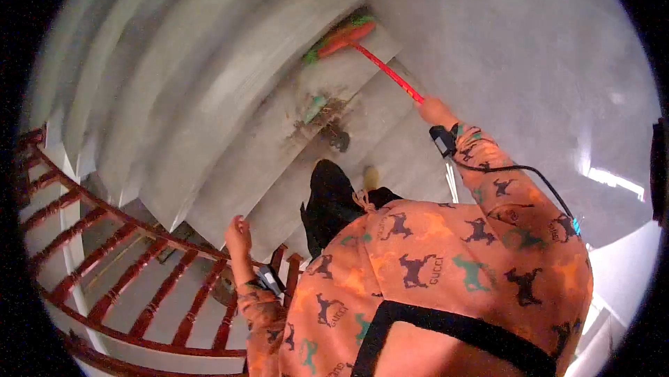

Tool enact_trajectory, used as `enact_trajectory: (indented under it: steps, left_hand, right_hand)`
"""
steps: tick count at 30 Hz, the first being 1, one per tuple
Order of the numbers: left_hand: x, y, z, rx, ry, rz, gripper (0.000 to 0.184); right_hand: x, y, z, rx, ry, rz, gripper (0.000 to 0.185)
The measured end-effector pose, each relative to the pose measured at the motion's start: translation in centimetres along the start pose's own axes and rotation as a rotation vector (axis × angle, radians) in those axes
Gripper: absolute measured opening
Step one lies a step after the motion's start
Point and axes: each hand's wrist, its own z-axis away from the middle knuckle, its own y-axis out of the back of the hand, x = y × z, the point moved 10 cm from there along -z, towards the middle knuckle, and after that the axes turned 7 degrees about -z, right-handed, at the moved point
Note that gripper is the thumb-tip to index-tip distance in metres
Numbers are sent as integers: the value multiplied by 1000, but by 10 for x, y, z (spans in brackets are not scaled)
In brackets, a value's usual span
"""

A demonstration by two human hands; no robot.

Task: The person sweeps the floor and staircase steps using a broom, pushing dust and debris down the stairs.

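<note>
My right hand (pixel 435 113) is closed around the red handle of a broom (pixel 387 70), arm stretched forward. The broom's red head with green bristles (pixel 343 37) lies against a grey stair step, near the wall. Below the head, a pile of debris (pixel 327 113) rests on a step, with dark clumps, twig-like bits and a greenish piece in it. My left hand (pixel 238 238) hangs free beside the stair railing, holding nothing, its fingers loosely bent and slightly apart.
Grey curved stairs (pixel 230 91) climb toward the upper left. A dark red wooden railing (pixel 132 227) with turned balusters runs along the left. At right stands a smooth grey wall (pixel 543 63). My dark shoe (pixel 327 175) is on a step.
</note>
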Motion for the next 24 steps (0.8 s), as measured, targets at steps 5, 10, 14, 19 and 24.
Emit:
enact_trajectory:
  steps: [5, 10, 14, 19, 24]
  left_hand:
    - [42, -46, 80, -126, 113, -329, 30]
    - [15, -9, 97, 191, 183, -137, 32]
    - [-20, 78, 160, 646, 225, -342, 35]
    - [22, 247, 193, 1213, 294, -914, 42]
    - [-5, 318, 312, 1322, 865, -1144, 60]
  right_hand:
    - [7, -57, 34, -268, -9, -122, 33]
    - [-2, -35, 108, -264, -13, -88, 33]
    - [-13, -21, 156, -258, -1, -59, 32]
    - [-89, 26, -9, -187, 122, -135, 31]
    - [-160, -36, -120, -224, 301, -111, 24]
